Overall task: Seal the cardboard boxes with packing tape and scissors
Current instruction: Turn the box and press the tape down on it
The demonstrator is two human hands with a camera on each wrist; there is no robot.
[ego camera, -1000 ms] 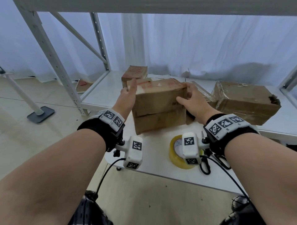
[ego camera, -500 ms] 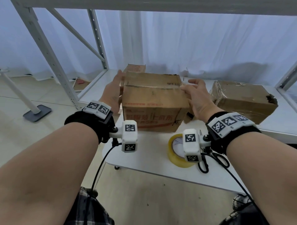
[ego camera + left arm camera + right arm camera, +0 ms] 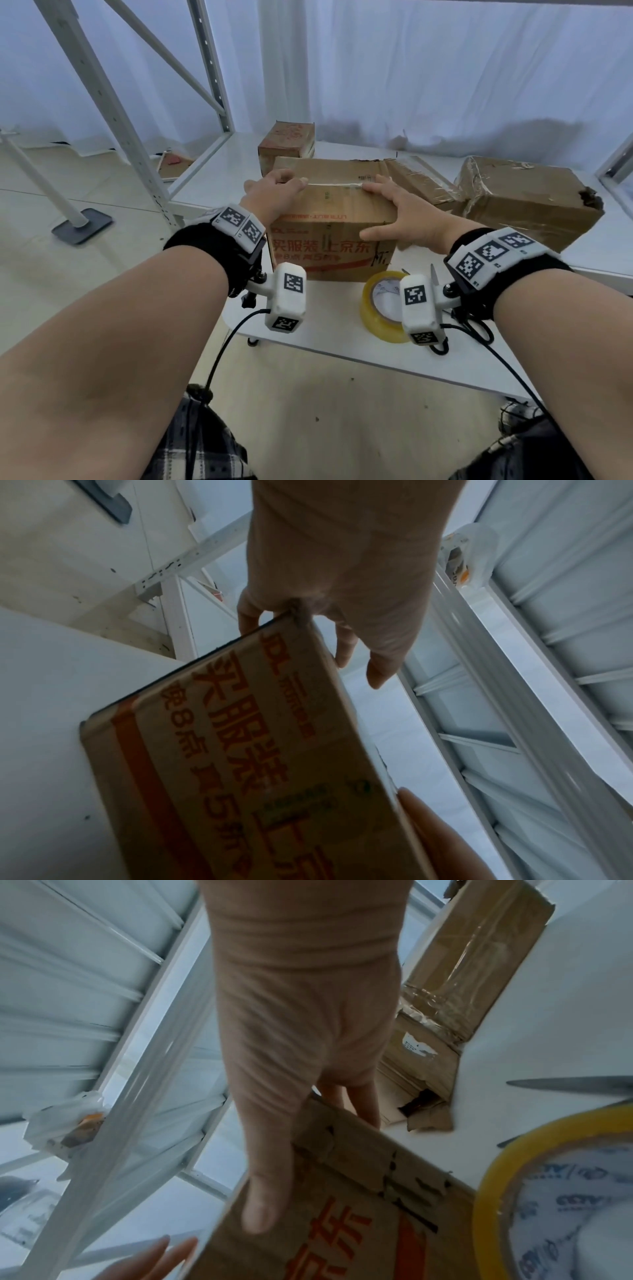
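Note:
A brown cardboard box (image 3: 329, 212) with red print on its front stands on the white table (image 3: 342, 356). A seam with old tape runs across its top. My left hand (image 3: 274, 193) lies over the top left corner, fingers reaching along the seam. My right hand (image 3: 400, 209) rests flat on the top right, thumb stretched along the front edge. The left wrist view shows the left hand (image 3: 342, 574) over the box (image 3: 246, 764) corner. In the right wrist view the right hand (image 3: 301, 1042) lays its thumb on the box (image 3: 342, 1218). The yellow tape roll (image 3: 376, 308) and scissors (image 3: 476, 325) lie near the front.
A small box (image 3: 287, 144) stands behind the printed one. A flat taped carton (image 3: 421, 181) and a large taped box (image 3: 527, 202) with a torn corner sit to the right. A white rack upright (image 3: 102, 102) and a stand base (image 3: 82, 226) are on the left.
The box was held up between both hands and turned; now it stands on the table with its printed side toward me. Both hands have moved onto its top.

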